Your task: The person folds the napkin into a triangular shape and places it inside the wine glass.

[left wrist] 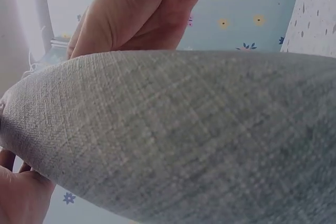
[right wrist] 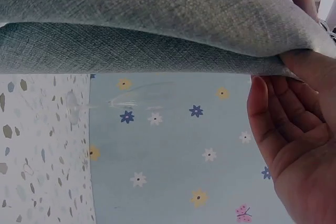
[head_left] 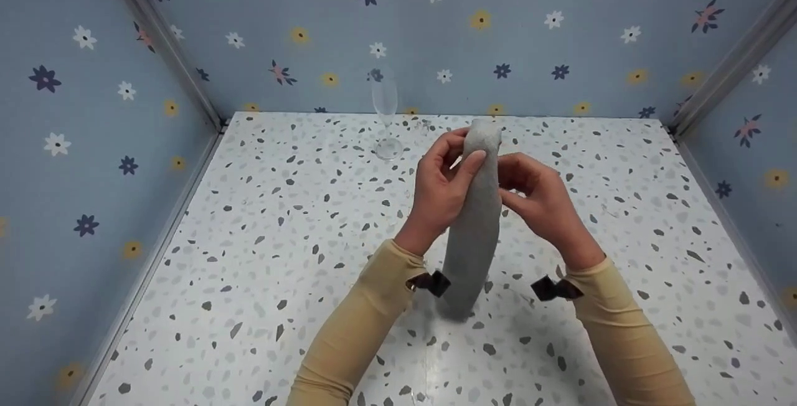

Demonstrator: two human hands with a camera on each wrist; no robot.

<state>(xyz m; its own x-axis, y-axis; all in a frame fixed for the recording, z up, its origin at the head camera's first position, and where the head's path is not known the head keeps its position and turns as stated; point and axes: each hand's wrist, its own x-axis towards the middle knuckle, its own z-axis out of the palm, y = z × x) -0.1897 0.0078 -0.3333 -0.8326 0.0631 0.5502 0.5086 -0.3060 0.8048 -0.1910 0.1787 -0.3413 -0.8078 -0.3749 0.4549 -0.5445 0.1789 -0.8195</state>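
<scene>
A length of grey woven cloth [head_left: 473, 238], folded into a narrow upright strip, hangs between both hands above the table. My left hand [head_left: 439, 191] grips its upper left side, thumb across the near face and fingers behind. At the upper right edge, my right hand [head_left: 538, 197] pinches the cloth between thumb and fingers. Seen from the right wrist, the right thumb [right wrist: 310, 69] lies against the fabric [right wrist: 157, 3], whose two layers part along a long gap. In the left wrist view the cloth [left wrist: 168, 129] fills the middle and hides part of both hands.
A clear flute glass [head_left: 386, 98] stands upright on the speckled white table [head_left: 261, 238] near the back wall [head_left: 423, 20], left of the cloth. Flower-patterned panels [head_left: 68, 144] border the table at the left, back and right.
</scene>
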